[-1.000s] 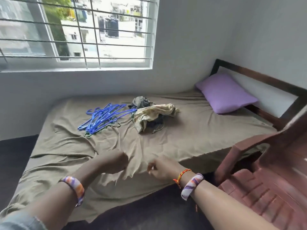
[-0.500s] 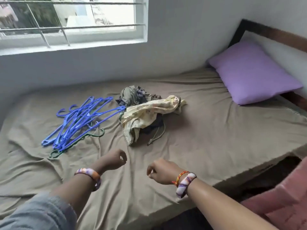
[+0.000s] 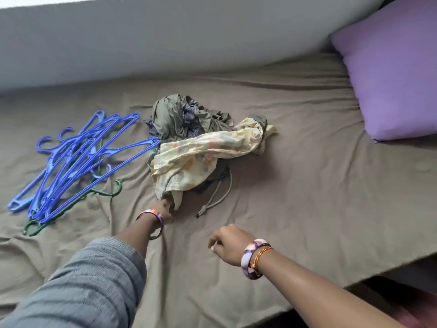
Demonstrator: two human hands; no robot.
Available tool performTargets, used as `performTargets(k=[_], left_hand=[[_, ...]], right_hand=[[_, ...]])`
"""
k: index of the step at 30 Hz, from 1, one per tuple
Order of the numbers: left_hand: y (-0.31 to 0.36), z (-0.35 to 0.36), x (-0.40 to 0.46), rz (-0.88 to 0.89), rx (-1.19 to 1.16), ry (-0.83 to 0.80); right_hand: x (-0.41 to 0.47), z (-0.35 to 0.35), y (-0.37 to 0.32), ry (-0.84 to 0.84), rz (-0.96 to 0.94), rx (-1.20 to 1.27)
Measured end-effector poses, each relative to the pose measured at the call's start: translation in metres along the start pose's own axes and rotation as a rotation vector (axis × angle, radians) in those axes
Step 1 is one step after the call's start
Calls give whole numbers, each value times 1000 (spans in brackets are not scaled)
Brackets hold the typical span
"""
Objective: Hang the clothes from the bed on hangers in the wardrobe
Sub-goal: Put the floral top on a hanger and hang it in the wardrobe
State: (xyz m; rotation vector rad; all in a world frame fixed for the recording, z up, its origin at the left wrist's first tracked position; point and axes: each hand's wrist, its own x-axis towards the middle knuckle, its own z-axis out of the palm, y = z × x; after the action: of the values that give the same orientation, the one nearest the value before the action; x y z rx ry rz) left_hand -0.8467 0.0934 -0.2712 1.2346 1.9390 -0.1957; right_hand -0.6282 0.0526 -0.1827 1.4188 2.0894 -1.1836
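You are looking down on a bed [image 3: 307, 176] covered by a wrinkled olive-brown sheet, with a pale wall [image 3: 165, 39] along its far side and one purple pillow [image 3: 390, 67] at the right. One heap of clothes [image 3: 201, 147] sits mid-bed, a yellow floral garment [image 3: 208, 150] draped over a grey-green one. Left of it lies one tangled pile of hangers [image 3: 78, 159], mostly blue with at least one green; you cannot count them exactly. Your left hand [image 3: 165, 207] reaches the yellow garment's near edge, its fingers hidden by cloth, so its grip cannot be told. Your right hand [image 3: 227, 242] hovers loosely curled, holding nothing.
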Motion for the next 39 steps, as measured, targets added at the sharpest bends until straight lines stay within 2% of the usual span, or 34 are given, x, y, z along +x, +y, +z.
performTargets(k=[2,4,5,6,7,8,10,11,13,15,17,19,21,23,25,26,30,32,35,37,39], left_hand=[[-3,1,4,-44,-234,135],[-2,-5,-1,-53,-496,378],[-1,-11,-7,-36,-693,422],[0,-20,-15,24,-899,370],[1,-31,-26,96,-1030,242],[3,-42,-40,196,-1081,33],[4,-59,-73,428,-996,-448],[3,-60,-88,520,-907,-657],[-4,-53,-109,591,-767,-909],[-20,-37,-117,535,-754,-977],[-38,-28,-121,408,-850,-896],[-59,-22,-125,236,-969,-679],[-78,-21,-131,1,-1150,-505],[-96,-25,-136,-128,-1332,-544],[-109,-34,-145,-161,-1458,-603],[-113,-36,-148,-178,-1502,-580],[-118,-48,-157,-209,-1673,-301],[-128,-57,-156,-156,-1718,-208],[-158,-68,-145,-71,-1691,-62],[-174,-76,-140,-66,-1684,25],[-192,-85,-132,-103,-1732,101]], right_hand=[[8,0,2,2,7,41],[16,4,4,1,14,96],[19,6,2,13,26,160],[22,8,-2,41,55,280],[23,9,-8,69,108,486],[24,8,-18,72,180,768],[29,4,-37,18,281,1334],[30,3,-46,23,286,1540],[33,8,-62,157,244,1751],[33,17,-79,334,320,1743],[29,27,-94,415,393,1703],[26,39,-108,471,429,1679],[16,46,-128,440,423,1630],[7,57,-149,394,393,1552],[2,70,-170,341,377,1475],[0,76,-178,314,361,1441],[1,97,-189,241,373,1150],[-7,103,-183,266,380,1039],[-23,110,-169,269,388,986],[-31,114,-163,232,393,927],[-33,119,-157,219,413,979]])
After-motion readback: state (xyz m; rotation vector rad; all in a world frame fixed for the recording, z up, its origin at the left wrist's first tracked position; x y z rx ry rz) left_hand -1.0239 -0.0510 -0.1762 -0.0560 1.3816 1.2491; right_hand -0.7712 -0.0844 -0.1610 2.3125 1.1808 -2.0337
